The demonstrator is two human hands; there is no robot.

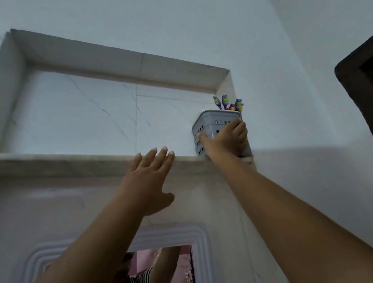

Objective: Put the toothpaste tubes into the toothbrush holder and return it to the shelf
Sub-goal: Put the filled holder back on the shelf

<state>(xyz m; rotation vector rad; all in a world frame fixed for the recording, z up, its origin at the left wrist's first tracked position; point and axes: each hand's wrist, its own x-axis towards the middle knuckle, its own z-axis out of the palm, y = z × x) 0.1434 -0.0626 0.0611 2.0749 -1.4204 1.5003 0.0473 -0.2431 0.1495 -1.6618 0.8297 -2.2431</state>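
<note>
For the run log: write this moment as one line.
right hand: grips holder at right end of shelf | left hand: open, empty, by shelf edge | toothbrushes in holder | toothpaste: not visible

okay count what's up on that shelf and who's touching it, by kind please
Toothbrush holder: 1
Toothbrushes: 3 heads visible
Hands: 2, right hand gripping the holder, left hand open below the shelf edge
Toothpaste tubes: 0 visible
Total: 6

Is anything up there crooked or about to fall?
The grey perforated plastic toothbrush holder sits at the right end of the marble niche shelf, its base overhanging the front edge. The right hand grips it.
</note>
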